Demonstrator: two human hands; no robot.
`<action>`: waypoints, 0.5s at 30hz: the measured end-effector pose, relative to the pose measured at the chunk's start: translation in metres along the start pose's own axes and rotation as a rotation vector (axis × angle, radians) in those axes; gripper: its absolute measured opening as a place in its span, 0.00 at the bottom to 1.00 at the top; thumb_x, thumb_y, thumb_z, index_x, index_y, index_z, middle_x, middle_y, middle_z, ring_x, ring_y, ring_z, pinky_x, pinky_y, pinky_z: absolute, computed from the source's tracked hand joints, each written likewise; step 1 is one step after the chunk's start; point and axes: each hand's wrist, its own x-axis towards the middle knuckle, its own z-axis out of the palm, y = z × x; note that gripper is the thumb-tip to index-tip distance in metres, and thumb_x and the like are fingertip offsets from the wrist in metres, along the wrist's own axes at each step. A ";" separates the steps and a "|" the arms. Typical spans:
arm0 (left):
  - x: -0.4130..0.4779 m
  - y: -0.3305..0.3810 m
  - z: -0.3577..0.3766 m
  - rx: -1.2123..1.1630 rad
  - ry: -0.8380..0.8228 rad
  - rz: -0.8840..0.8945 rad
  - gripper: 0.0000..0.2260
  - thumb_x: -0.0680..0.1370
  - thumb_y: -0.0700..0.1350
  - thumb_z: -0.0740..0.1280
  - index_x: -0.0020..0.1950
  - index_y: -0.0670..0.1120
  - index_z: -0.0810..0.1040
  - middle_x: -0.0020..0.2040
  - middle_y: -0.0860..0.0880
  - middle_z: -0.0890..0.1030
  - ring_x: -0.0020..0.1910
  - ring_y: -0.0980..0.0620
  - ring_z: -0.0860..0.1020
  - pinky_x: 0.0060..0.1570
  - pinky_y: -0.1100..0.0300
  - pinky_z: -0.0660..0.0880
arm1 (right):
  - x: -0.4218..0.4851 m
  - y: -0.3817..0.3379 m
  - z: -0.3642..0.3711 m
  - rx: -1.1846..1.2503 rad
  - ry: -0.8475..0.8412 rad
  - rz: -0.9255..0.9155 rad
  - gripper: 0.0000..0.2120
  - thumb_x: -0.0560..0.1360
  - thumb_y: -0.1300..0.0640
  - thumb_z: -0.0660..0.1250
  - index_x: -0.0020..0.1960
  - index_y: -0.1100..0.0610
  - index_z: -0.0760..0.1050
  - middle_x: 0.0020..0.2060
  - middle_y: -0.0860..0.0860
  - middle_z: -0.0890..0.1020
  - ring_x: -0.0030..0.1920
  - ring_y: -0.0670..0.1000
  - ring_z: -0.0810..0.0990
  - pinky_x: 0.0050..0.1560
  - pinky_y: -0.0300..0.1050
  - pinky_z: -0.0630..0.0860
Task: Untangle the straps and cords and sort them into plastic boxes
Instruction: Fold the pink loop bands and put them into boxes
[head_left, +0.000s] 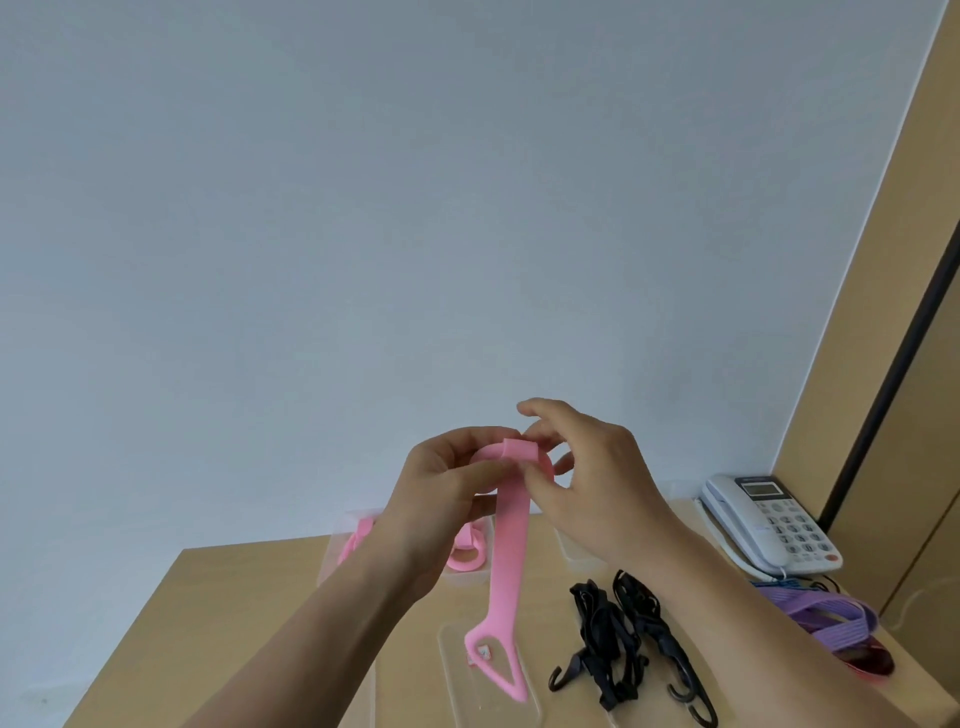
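Pink strap (511, 545) pinched between both hands — tail hanging over table (249, 597).

This looks like an office or a plain work room. The clearest sign is a white corded desk telephone (769, 519) with a number keypad and a small display, standing at the far right of a light wood-laminate surface (234, 597). Behind the telephone and stretching away to its left rises a bare, pale grey-blue painted wall (363, 208). To the right of the telephone runs a tan wooden panel (878, 312), close in tone to the surface and split by a dark vertical strip (889, 395), like fitted office cabinetry or a door frame
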 end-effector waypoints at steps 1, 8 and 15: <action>0.000 0.001 0.000 0.009 0.015 -0.003 0.13 0.74 0.41 0.71 0.58 0.44 0.85 0.54 0.42 0.87 0.53 0.42 0.86 0.56 0.47 0.83 | 0.002 -0.001 0.000 -0.008 -0.032 -0.002 0.14 0.74 0.60 0.69 0.59 0.52 0.79 0.47 0.46 0.84 0.46 0.47 0.81 0.46 0.49 0.80; -0.001 -0.010 0.000 -0.090 0.062 -0.149 0.25 0.72 0.46 0.76 0.67 0.44 0.75 0.54 0.42 0.87 0.56 0.42 0.85 0.62 0.43 0.80 | 0.009 -0.004 -0.001 -0.047 0.088 -0.037 0.14 0.73 0.66 0.72 0.57 0.57 0.83 0.46 0.49 0.84 0.42 0.47 0.80 0.47 0.44 0.79; -0.002 -0.021 0.005 -0.031 0.009 -0.253 0.07 0.80 0.40 0.70 0.54 0.40 0.87 0.51 0.40 0.87 0.48 0.47 0.84 0.47 0.56 0.77 | 0.007 0.002 0.002 -0.101 0.156 -0.077 0.10 0.71 0.69 0.73 0.48 0.56 0.84 0.43 0.48 0.81 0.41 0.47 0.79 0.44 0.43 0.77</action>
